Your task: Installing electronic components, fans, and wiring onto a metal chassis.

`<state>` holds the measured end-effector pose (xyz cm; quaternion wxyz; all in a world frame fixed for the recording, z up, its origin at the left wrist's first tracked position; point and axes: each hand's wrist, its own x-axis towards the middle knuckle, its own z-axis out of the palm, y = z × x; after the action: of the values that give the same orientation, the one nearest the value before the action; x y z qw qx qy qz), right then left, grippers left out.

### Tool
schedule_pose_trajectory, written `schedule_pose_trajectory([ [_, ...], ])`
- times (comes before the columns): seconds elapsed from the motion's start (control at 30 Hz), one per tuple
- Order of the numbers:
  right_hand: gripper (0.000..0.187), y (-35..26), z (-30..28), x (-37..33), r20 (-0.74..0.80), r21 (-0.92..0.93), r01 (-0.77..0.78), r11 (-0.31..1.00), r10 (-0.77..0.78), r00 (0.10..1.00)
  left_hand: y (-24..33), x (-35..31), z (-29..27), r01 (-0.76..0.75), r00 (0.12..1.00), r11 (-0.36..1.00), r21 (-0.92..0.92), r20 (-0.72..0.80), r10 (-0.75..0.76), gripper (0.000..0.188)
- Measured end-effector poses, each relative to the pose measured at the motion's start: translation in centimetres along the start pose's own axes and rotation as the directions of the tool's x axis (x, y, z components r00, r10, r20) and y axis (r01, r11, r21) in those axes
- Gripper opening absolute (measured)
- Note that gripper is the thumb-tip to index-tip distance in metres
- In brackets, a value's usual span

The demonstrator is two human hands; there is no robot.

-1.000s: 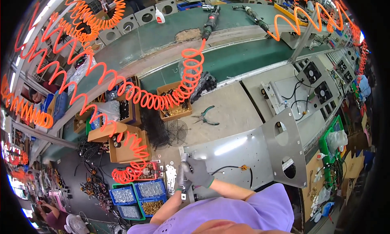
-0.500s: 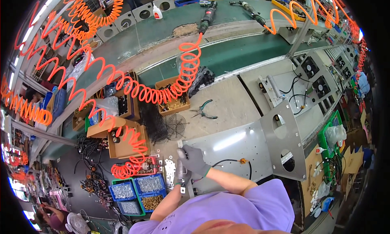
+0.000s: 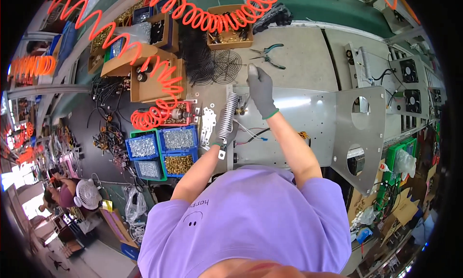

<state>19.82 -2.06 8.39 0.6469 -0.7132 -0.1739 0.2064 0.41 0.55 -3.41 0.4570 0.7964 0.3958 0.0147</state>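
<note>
My left hand [image 3: 229, 133], in a grey glove, is closed round the lower part of a silver spring-like coil [image 3: 231, 109]. The coil stands tilted at the left edge of a sheet-metal panel [image 3: 308, 118], with a small flat bracket [image 3: 222, 155] at its lower end. My right hand [image 3: 262, 92], also gloved, is closed above the panel beside the coil's upper end. A thin metal piece shows by its fingers, too small to name. Wires with light and dark leads [image 3: 253, 134] lie on the panel beneath my right forearm.
Left of the panel are white flat brackets [image 3: 208, 123] and blue bins [image 3: 177, 139] of small fasteners. Pliers [image 3: 268, 56] and black fan guards [image 3: 226, 65] lie beyond. An orange coiled hose [image 3: 169, 85] hangs over an open cardboard box [image 3: 156, 92]. A finished-looking fan unit [image 3: 410, 73] stands right.
My right hand has moved away from the coil, up and to the right, with its fingers closed. My left hand still holds the coil. The view has tilted nearer to me.
</note>
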Motion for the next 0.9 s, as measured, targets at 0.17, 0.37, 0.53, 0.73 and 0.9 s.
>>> schedule_pose_trajectory([
  [0.17, 0.032, -2.4, 1.5, -7.0, 0.061, -0.212, 0.117, 0.97, -0.106, 0.992, -1.3, -0.1, 0.5, -0.084, 0.988, 0.985, 0.151, -0.116, 0.102, 0.073],
  [0.37, 0.03, -2.0, 0.9, -12.9, 0.211, -0.224, 0.341, 0.913, -0.296, 0.932, 3.1, 0.2, -0.9, 0.065, 0.996, 0.997, 0.034, -0.067, -0.063, 0.051],
  [0.53, 0.028, -1.7, 1.3, -10.7, 0.192, -0.21, 0.387, 0.898, -0.35, 0.917, 1.6, 2.4, 0.1, 0.14, 0.984, 0.986, 0.087, -0.127, -0.128, 0.036],
  [0.73, 0.029, -3.8, 2.5, -9.4, 0.141, -0.181, 0.338, 0.923, -0.316, 0.938, -7.4, 5.0, 3.5, 0.133, 0.987, 0.914, -0.383, -0.035, -0.159, 0.049],
  [0.9, 0.037, -1.1, 1.8, -9.6, 0.16, -0.319, 0.314, 0.894, -0.276, 0.948, -3.9, 3.8, 2.4, -0.087, 0.992, 0.984, -0.153, -0.102, 0.072, 0.052],
])
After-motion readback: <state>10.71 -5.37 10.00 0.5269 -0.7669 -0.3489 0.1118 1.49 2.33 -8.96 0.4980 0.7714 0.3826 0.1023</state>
